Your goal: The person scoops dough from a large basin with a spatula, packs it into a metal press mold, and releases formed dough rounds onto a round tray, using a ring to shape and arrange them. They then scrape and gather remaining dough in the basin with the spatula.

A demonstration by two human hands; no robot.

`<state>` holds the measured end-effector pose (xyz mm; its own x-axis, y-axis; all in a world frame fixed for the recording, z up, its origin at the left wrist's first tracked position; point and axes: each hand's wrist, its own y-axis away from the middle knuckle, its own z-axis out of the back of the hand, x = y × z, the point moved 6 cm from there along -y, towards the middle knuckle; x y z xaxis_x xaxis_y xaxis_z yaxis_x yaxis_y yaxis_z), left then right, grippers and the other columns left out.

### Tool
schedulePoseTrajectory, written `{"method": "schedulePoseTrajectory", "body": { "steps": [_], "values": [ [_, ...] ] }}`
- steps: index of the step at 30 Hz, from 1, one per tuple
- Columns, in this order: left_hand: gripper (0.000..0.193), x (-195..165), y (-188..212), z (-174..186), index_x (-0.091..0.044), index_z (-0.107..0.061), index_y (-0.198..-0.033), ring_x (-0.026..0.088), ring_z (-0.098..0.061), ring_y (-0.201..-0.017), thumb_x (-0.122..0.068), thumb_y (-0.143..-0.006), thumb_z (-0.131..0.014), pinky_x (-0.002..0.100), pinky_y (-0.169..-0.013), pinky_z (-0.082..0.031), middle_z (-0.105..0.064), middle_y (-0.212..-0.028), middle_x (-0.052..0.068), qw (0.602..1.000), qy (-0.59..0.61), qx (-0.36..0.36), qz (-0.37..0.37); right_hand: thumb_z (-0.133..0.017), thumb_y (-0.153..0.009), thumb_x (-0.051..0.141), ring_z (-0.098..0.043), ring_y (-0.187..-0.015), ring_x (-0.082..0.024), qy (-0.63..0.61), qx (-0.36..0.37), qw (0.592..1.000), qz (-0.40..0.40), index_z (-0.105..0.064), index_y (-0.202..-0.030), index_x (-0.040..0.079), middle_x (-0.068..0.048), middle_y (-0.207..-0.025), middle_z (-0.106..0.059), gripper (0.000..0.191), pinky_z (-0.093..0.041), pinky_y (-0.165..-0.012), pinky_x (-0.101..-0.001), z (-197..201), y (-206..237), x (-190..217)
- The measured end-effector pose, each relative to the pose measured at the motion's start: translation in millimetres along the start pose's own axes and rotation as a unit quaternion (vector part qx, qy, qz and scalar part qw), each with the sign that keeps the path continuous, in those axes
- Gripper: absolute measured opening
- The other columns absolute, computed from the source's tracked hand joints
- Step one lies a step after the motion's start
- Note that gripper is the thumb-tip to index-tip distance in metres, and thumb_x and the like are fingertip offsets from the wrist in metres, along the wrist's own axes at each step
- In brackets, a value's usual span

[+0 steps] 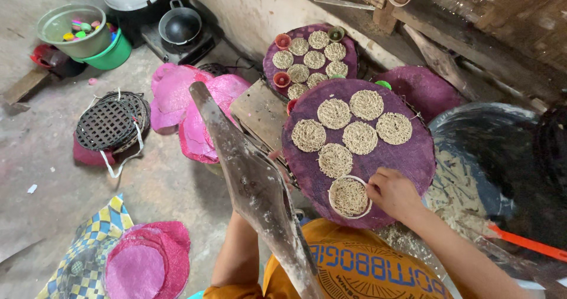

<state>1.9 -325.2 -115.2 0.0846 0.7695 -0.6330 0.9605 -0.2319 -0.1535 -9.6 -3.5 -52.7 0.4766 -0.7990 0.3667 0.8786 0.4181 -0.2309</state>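
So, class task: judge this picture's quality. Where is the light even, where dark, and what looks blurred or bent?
Head view: soft, even light on the purple tray and noodle discs, no glare; the dark basin at right falls into shadow; the long metal blade near the lens is soft; the right hand is sharp; wide-angle bending shows at the edges.

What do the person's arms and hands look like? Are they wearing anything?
Both arms are bare, with no gloves, rings or watch to be seen. The right hand shows bare fingers. The left hand is mostly hidden behind a floury paddle. The shirt is orange with blue print.
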Motion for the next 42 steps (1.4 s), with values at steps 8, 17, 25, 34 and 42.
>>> {"method": "schedulePoseTrajectory", "body": {
  "steps": [8,17,25,34,42],
  "values": [
    [0.094,7,-8,-4,0.008,-0.033,-0.155,0.039,-0.071,-0.093,-0.063,-0.096,-0.051,0.056,-0.087,-0.059,-0.068,-0.104,0.026,0.986,0.154,-0.001,0.059,-0.072,-0.08,0.019,-0.067,-0.077,-0.034,0.017,-0.007,1.0,0.017,-0.067,-0.075,0.007,-0.01,-0.077,-0.063,0.014,-0.055,-0.068,-0.0449,8,1,8],
    [0.098,14,-5,-3,0.007,-0.034,-0.154,0.039,-0.07,-0.1,-0.067,-0.093,-0.052,0.06,-0.093,-0.057,-0.069,-0.112,0.025,0.978,0.198,-0.001,0.069,-0.073,-0.081,0.021,-0.067,-0.073,-0.033,0.002,0.009,0.999,-0.033,-0.071,-0.077,0.005,-0.01,-0.077,-0.065,0.016,-0.056,-0.065,-0.0441,14,-3,-8],
    [0.089,18,-8,-2,0.007,-0.038,-0.153,0.035,-0.07,-0.102,-0.057,-0.096,-0.059,0.054,-0.094,-0.056,-0.069,-0.114,0.022,0.985,0.162,-0.009,0.062,-0.073,-0.083,0.023,-0.068,-0.079,-0.034,0.112,-0.054,0.985,-0.117,-0.071,-0.076,0.006,-0.011,-0.08,-0.066,0.019,-0.055,-0.072,-0.0463,44,0,-65],
    [0.072,17,-24,-12,0.001,-0.054,-0.133,0.031,-0.071,-0.102,-0.043,-0.081,-0.075,0.048,-0.095,-0.058,-0.071,-0.111,0.016,0.996,0.082,-0.033,0.026,-0.074,-0.084,0.031,-0.069,-0.078,-0.033,0.111,-0.053,0.981,-0.153,-0.072,-0.078,0.008,-0.01,-0.082,-0.067,0.024,-0.055,-0.068,-0.0467,20,-2,-68],
    [0.059,-12,-33,-90,-0.003,-0.068,-0.116,0.027,-0.072,-0.103,-0.03,-0.068,-0.09,0.042,-0.095,-0.059,-0.072,-0.109,0.011,0.831,-0.536,0.043,-0.143,-0.063,-0.089,0.041,-0.068,-0.071,-0.025,-0.059,0.02,0.981,-0.185,-0.068,-0.117,0.019,-0.003,-0.094,-0.067,0.036,-0.061,-0.066,-0.0392,35,14,-42]
  ]
}}
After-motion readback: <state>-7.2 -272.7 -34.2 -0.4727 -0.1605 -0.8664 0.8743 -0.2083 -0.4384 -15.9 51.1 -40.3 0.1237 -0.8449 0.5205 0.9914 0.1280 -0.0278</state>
